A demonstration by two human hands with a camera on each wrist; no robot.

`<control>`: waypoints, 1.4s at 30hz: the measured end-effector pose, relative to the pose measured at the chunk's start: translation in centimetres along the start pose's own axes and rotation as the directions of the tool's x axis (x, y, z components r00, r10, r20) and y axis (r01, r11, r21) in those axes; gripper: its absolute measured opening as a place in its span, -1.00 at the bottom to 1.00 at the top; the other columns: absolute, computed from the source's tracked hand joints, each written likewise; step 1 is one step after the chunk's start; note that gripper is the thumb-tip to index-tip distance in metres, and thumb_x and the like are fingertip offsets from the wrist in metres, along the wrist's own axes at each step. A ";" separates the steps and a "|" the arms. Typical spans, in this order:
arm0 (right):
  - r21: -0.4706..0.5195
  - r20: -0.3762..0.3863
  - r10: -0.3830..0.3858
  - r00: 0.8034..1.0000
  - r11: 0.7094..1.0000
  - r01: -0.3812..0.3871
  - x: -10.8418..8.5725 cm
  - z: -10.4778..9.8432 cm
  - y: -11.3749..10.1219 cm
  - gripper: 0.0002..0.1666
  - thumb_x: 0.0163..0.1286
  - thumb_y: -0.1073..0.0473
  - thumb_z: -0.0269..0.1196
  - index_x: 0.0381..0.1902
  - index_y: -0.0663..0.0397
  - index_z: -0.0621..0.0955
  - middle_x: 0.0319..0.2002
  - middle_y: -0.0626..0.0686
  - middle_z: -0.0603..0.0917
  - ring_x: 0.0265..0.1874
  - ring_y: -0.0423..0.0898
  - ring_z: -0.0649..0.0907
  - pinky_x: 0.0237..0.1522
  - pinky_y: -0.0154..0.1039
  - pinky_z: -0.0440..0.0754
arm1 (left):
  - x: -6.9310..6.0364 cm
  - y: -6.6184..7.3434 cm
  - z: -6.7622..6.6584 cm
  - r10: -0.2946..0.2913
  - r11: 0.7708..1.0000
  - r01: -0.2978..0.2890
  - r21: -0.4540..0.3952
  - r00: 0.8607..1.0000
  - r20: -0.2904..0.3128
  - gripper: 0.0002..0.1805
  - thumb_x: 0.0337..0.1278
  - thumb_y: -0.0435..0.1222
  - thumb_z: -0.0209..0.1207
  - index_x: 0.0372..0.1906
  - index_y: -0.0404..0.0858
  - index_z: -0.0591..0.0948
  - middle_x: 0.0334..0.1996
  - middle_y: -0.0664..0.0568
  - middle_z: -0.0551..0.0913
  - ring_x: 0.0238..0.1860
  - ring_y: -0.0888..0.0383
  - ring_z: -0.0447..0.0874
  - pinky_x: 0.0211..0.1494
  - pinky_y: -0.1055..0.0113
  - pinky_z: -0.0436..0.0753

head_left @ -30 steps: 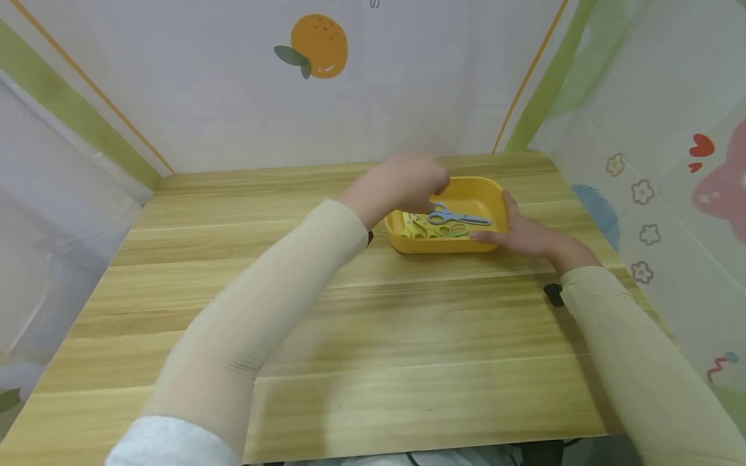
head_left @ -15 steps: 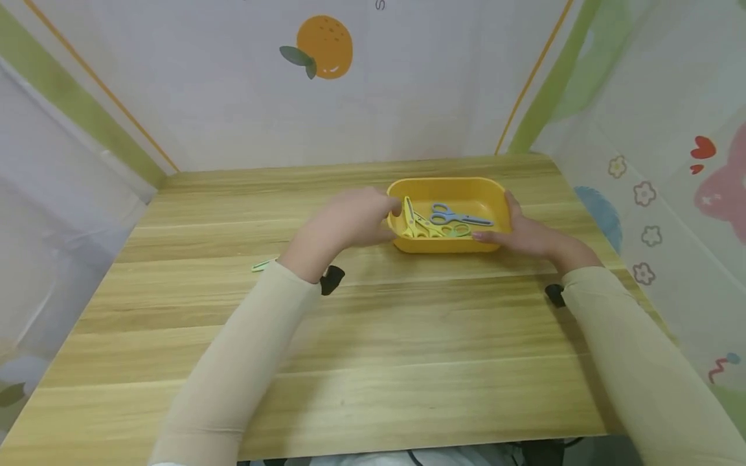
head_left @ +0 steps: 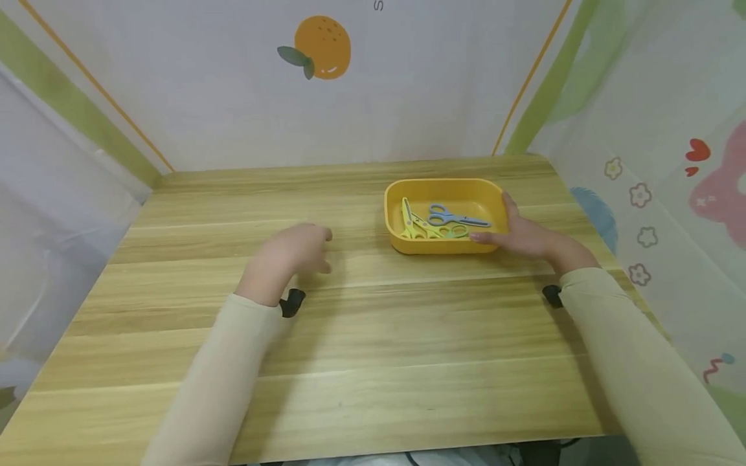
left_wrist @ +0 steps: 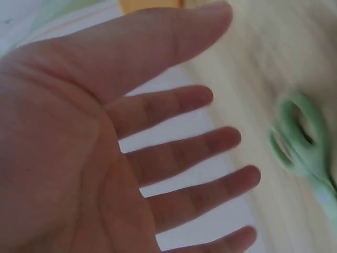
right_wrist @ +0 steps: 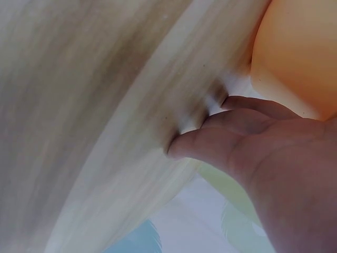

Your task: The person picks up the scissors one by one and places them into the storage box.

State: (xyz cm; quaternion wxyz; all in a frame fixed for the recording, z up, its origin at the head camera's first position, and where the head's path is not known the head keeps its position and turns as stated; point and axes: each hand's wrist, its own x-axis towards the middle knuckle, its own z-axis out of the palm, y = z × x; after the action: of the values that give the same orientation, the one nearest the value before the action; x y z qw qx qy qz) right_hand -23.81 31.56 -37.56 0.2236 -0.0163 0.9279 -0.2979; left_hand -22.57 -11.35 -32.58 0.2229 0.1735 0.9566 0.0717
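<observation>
My left hand (head_left: pixel 291 252) hovers above the table, left of a yellow plastic basket (head_left: pixel 445 246), with nothing in its grasp. In the left wrist view its fingers are spread and straight. Green scissors (left_wrist: pixel 310 139) lie on the table beyond its fingertips; in the head view that hand hides them. My right hand (head_left: pixel 521 234) holds the basket's right end, thumb over the front rim and fingers along the outside. Inside the basket lie blue scissors (head_left: pixel 454 217), yellow scissors (head_left: pixel 428 226) and a green handle loop (head_left: pixel 459 231), partly overlapping at the left.
The wooden table (head_left: pixel 373 362) ends at a pale curtain (head_left: pixel 408 103) printed with an orange. Another printed curtain (head_left: pixel 670 213) stands close along the right edge, near my right arm. A black strap piece (head_left: pixel 291 302) sits at my left wrist.
My left hand has moved out of the basket, leftward and nearer to me, over the green scissors. My right hand has stayed at the basket, and the basket has not shifted.
</observation>
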 end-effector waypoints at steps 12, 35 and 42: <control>0.019 0.014 0.018 1.000 1.000 -0.019 -0.1 -0.1 -0.2 0.64 0.32 -0.66 0.19 0.56 -0.17 -0.77 0.66 0.57 -0.16 0.64 0.52 0.05 0.61 0.48 0.03 | -1.6 -5.1 1.0 -0.082 0.992 0.081 -0.096 0.997 -0.007 -0.35 0.15 -0.05 0.48 0.17 -0.38 0.53 0.09 -0.20 0.64 0.07 -0.13 0.60 0.19 -0.08 0.61; 0.020 -0.005 0.002 1.000 1.000 -0.002 0.0 -0.4 0.4 0.64 0.35 -0.63 0.20 0.56 -0.13 -0.77 0.65 0.58 -0.23 0.65 0.54 -0.02 0.62 0.47 -0.02 | -0.4 -8.4 0.9 -0.035 0.997 0.041 0.065 0.996 -0.081 -0.66 0.28 -0.12 0.44 -0.09 -0.30 0.68 -0.27 -0.05 0.68 -0.27 0.00 0.54 -0.12 0.09 0.58; 0.052 0.012 -0.024 1.000 0.998 0.023 0.1 -0.1 0.4 0.64 0.34 -0.60 0.25 0.58 -0.14 -0.74 0.68 0.44 -0.42 0.69 0.47 -0.13 0.65 0.44 -0.09 | -1.0 -8.9 1.6 -0.052 0.997 0.057 0.054 0.995 -0.082 -0.71 0.34 -0.15 0.41 -0.11 -0.31 0.71 -0.29 -0.04 0.70 -0.30 0.02 0.53 -0.17 0.13 0.58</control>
State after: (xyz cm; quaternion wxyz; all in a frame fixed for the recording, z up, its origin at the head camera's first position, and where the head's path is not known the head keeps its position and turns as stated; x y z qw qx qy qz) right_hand -23.91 31.92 -37.78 0.2265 -0.0234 0.9182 -0.3241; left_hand -23.70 -19.93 -35.47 0.1810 0.1504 0.9708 0.0458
